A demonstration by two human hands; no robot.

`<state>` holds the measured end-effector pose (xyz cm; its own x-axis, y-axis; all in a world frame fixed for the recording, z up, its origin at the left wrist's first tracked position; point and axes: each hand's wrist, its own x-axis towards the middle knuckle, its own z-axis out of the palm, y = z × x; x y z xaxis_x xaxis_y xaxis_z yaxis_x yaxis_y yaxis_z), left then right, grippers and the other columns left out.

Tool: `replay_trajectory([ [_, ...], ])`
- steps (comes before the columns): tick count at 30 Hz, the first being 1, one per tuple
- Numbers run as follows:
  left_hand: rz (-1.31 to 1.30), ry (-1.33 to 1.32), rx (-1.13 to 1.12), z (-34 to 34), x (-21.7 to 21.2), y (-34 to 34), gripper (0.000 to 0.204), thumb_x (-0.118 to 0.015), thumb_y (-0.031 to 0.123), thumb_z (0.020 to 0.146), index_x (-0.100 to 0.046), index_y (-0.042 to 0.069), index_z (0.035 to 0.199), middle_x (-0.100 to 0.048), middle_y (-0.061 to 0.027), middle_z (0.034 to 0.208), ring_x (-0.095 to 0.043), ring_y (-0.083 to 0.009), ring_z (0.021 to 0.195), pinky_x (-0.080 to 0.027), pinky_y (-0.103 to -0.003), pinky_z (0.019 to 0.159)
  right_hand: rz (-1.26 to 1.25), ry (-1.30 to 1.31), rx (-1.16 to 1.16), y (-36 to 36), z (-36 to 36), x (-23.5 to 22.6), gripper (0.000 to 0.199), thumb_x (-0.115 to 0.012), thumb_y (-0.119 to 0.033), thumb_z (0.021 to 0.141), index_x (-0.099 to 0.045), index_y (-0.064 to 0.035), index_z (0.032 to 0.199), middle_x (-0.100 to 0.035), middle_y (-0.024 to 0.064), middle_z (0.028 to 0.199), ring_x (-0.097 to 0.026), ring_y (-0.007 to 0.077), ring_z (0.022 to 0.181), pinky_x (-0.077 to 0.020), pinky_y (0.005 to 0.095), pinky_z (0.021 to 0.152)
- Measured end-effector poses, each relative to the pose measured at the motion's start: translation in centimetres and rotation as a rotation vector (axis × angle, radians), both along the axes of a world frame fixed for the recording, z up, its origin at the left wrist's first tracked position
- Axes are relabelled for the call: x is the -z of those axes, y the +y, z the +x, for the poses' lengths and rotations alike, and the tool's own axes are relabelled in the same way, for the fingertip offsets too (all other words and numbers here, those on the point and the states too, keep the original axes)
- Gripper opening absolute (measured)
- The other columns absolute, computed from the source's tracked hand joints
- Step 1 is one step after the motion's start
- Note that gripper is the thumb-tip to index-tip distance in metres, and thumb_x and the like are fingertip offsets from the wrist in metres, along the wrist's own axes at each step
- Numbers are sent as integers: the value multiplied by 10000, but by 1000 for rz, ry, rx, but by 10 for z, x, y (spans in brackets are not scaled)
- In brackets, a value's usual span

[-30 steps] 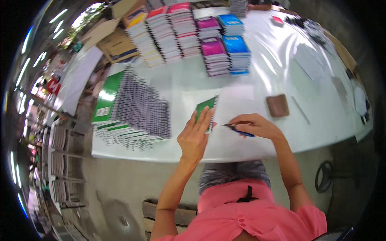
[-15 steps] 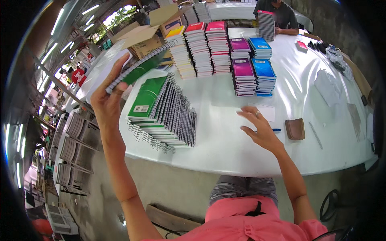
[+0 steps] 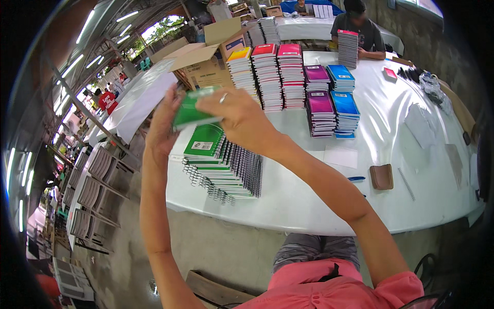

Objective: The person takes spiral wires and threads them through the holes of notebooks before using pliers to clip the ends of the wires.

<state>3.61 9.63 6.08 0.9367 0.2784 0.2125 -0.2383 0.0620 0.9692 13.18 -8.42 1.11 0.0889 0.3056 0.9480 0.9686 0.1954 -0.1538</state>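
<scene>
Between my two hands a green spiral notebook (image 3: pixel 191 110) is held up, slightly blurred, above a stack of notebooks. My left hand (image 3: pixel 163 121) grips its left side. At its right side my right hand (image 3: pixel 237 117), with a ring on one finger, has its fingers closed on the cover. Below them stands the tall stack of green spiral notebooks (image 3: pixel 226 172), wire coils showing at its sides and a white label on the top cover. The far edge of that stack is partly hidden behind my hands.
Yellow (image 3: pixel 240 54), red (image 3: pixel 264 50) and pink notebook stacks (image 3: pixel 289 50) stand behind, with purple (image 3: pixel 321 103) and blue ones (image 3: pixel 345 104) to their right. A brown pouch (image 3: pixel 381 177), pen (image 3: pixel 356 178) and paper sheet (image 3: pixel 340 156) lie right. Across the table sits a person (image 3: pixel 371 38).
My right hand has moved up and left from over the table to take hold of the green notebook. The notebook has turned so its cover shows. The view has shifted slightly.
</scene>
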Motion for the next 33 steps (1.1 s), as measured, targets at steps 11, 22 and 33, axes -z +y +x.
replay_trajectory([
  [11,201,289,-73,-18,37,18,754,-667,98,859,-262,-48,1478,-425,-160,1441,-473,-179,1239,-370,-256,1028,-40,573,-212,-5,33,69,529,-510,-348,985,-447,-26,1400,-397,223,1464,-344,335,1385,-173,398,1174],
  [22,185,348,3,-17,30,9,583,-528,268,996,-341,-54,1444,-510,-99,1353,-510,-124,1160,-401,-246,991,-266,416,-133,24,11,87,760,-311,-510,1003,-11,-56,1533,-17,198,1595,-23,339,1480,-40,513,1175],
  [33,103,395,-61,0,39,1,568,-325,446,1042,-397,47,1440,-532,-93,1345,-530,-176,1180,-452,-286,979,-6,329,-184,39,-18,99,837,-227,-662,950,-188,-59,1529,-194,142,1582,-132,324,1471,-45,478,1178],
])
